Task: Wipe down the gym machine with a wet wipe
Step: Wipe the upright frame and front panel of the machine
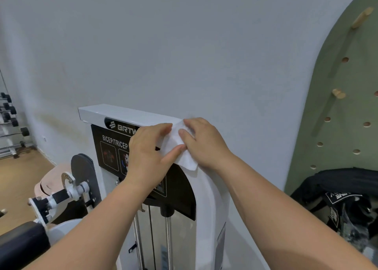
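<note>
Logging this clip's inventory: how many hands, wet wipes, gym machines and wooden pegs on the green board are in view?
Hands: 2 (left hand, right hand, both holding the wipe)
Wet wipe: 1
Gym machine: 1
Wooden pegs on the green pegboard: 2
Total: 6

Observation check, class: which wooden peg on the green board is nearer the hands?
The lower peg, mid-board; the upper peg sits near the board's top.

wipe (180,147) atop machine (208,190) — pegboard (335,114) right
</note>
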The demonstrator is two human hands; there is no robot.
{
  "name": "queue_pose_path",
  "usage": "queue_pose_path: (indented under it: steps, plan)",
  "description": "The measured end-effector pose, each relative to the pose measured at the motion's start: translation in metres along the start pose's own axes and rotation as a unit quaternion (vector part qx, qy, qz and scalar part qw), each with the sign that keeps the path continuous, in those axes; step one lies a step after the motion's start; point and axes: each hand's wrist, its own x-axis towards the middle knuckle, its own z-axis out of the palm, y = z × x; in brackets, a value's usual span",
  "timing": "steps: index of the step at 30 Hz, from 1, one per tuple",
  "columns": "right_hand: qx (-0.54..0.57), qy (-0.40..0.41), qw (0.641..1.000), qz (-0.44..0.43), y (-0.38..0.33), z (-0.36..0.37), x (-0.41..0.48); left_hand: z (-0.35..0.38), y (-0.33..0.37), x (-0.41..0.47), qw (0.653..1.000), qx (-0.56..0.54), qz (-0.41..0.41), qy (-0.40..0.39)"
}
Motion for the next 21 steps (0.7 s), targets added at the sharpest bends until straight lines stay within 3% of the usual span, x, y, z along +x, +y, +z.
queue_pose_path:
  steps: [4,6,9,13,17,21]
  plan:
    - [-0.121,-0.101,0.986,-0.056,-0.005,0.003,-0.011,-0.011,0.001,-0.006,0.997,-0.065,-0.017,-0.037]
    - [-0.126,-0.12,0.982,-0.077,0.009,0.004,-0.031,-0.02,0.003,-0.006,0.993,-0.088,-0.03,-0.067]
    - [-0.096,-0.116,0.988,-0.028,0.029,0.002,-0.058,-0.033,0.004,-0.009,0.992,-0.051,-0.023,-0.11]
    - [-0.125,-0.108,0.986,0.017,0.014,0.008,-0.05,-0.045,-0.005,-0.003,0.996,0.052,-0.001,-0.074]
    - [-0.2,-0.132,0.971,-0.03,-0.018,0.014,-0.005,-0.055,-0.038,0.017,0.993,0.078,-0.068,-0.061]
    - [-0.26,-0.181,0.947,-0.055,-0.049,0.021,0.036,-0.068,-0.091,0.029,0.991,0.103,-0.071,-0.051]
